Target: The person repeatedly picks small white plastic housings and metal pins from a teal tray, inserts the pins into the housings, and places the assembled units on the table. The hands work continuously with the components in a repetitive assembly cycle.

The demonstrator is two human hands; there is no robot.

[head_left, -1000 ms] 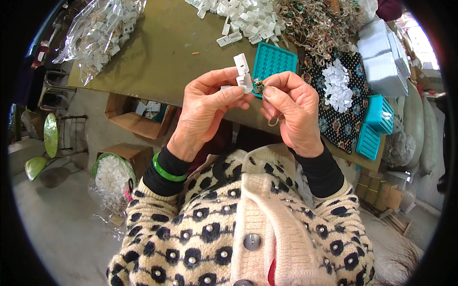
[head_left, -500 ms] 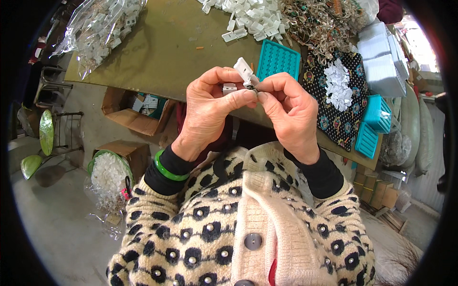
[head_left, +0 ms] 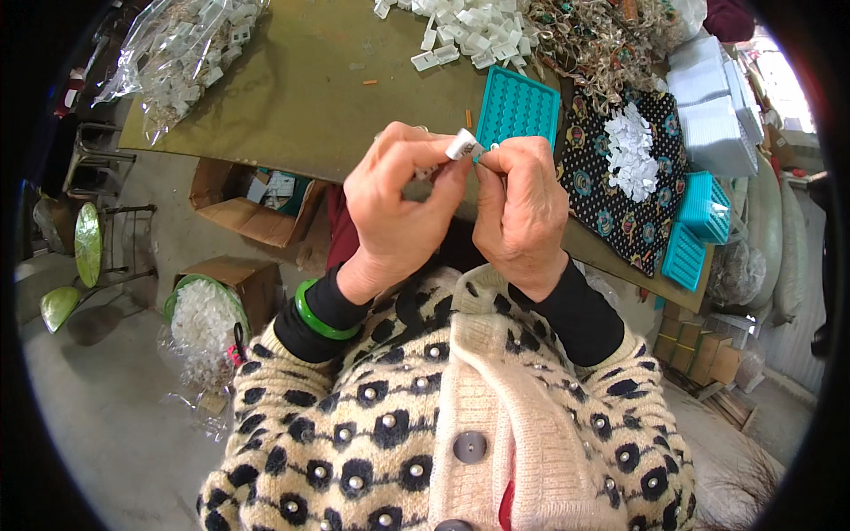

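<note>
Above the table's near edge, my left hand (head_left: 398,199) pinches a small white plastic case (head_left: 462,145) between thumb and forefinger. A second white piece (head_left: 426,173) shows partly behind its curled fingers. My right hand (head_left: 524,199) is closed at the case's right end, thumb and forefinger pressed together on something small; what it is cannot be made out. Just beyond my right hand lies a teal ridged tray (head_left: 521,104). Farther off is a pile of loose white plastic pieces (head_left: 474,31).
A clear bag of white parts (head_left: 190,62) lies left on the table (head_left: 310,97). Tangled wiry parts (head_left: 602,44), a patterned cloth (head_left: 589,168) with white flakes (head_left: 630,150), teal baskets (head_left: 704,208) and white stacked trays (head_left: 717,115) are right. A cardboard box (head_left: 239,221) stands below.
The white case has turned and now points right, where it stood upright before. Both hands have rolled over and closed more tightly, and my right hand has shifted slightly left.
</note>
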